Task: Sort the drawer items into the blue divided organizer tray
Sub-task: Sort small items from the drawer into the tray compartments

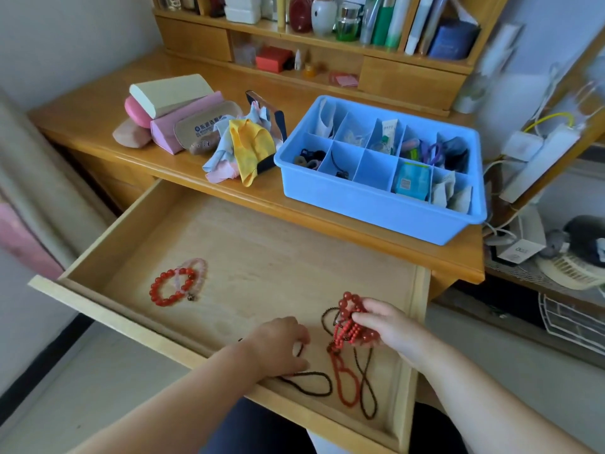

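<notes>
The wooden drawer (248,250) is pulled out below me. My right hand (389,326) grips a bunch of red bead bracelets (352,317) near the drawer's right front; red and dark bead strands (347,381) trail from it onto the drawer floor. My left hand (278,345) rests curled on a dark bead necklace (311,383) by the front edge. A red bracelet (172,286) and a pale pink bracelet (198,273) lie overlapped at the drawer's left. The blue divided tray (366,204) stands on the desk behind, its compartments holding hair ties, packets and small items.
On the desk left of the tray lie several glasses cases (173,109) and a heap of coloured cleaning cloths (242,149). A shelf unit (327,37) with bottles and books stands at the back. Cables and a power strip (537,158) hang at the right.
</notes>
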`<state>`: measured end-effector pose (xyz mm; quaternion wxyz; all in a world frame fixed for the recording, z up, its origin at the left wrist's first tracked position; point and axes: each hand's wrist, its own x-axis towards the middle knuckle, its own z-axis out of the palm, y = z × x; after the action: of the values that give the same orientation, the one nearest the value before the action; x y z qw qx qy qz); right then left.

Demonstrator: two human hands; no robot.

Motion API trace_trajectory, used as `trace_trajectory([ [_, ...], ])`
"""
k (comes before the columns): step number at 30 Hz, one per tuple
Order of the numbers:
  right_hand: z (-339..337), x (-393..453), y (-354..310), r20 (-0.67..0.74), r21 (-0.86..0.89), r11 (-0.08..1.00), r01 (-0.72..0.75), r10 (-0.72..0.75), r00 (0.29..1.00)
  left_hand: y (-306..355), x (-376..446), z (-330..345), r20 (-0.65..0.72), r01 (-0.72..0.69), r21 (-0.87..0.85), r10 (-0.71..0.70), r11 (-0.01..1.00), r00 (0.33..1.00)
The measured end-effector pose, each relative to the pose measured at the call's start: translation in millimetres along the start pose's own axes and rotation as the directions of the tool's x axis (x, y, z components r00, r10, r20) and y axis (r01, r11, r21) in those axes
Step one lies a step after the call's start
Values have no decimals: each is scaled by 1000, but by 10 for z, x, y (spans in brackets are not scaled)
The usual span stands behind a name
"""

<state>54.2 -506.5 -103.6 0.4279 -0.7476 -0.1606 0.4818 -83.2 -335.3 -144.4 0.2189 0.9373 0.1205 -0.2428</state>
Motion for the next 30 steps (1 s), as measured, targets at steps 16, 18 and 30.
trace_trajectory([
  [16, 112, -162, -250, 49, 613, 790, 28, -73, 996, -106, -1, -185, -406, 44, -312, -175, 949, 897],
  [18, 147, -149, -260, 25, 578, 816, 23, -46, 999, 76, -76, -247, -443, -185, -679, -195, 711, 875],
  [30, 226, -7, -311, -189, -183, 981, 70, -105, 976, 222, -122, -241, -202, -136, -891, -110, 433, 973],
])
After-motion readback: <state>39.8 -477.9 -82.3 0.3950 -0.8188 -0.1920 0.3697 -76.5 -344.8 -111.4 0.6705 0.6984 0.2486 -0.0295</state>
